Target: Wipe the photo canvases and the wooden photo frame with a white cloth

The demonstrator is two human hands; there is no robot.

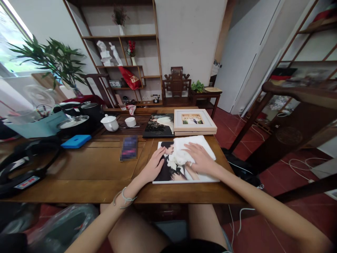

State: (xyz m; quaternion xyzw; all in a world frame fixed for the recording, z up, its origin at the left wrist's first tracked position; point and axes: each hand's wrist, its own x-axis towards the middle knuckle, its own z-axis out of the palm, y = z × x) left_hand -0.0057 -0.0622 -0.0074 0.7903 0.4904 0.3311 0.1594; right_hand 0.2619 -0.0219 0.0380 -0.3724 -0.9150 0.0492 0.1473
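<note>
A photo panel (161, 177) with a printed portrait of a couple lies flat near the table's front edge. My left hand (154, 164) rests on its left side, fingers stretched out and lying flat. On the panel's right half is a folded white cloth (206, 143), bunched up towards the panel's middle. My right hand (200, 158) presses on this cloth from above, its fingers curved over the bunched part. Just behind are a dark photo panel (155, 130) and a white picture frame (210, 123), which sits on top of another flat piece.
Left on the wooden table (105, 168) are a blurred phone-like object (129, 148), a blue box (76, 141), headphones (50, 154) and a lidded pot (73, 123). A white teapot (110, 123) and a white cup (130, 122) stand farther back. At right is a wooden chair (292, 133).
</note>
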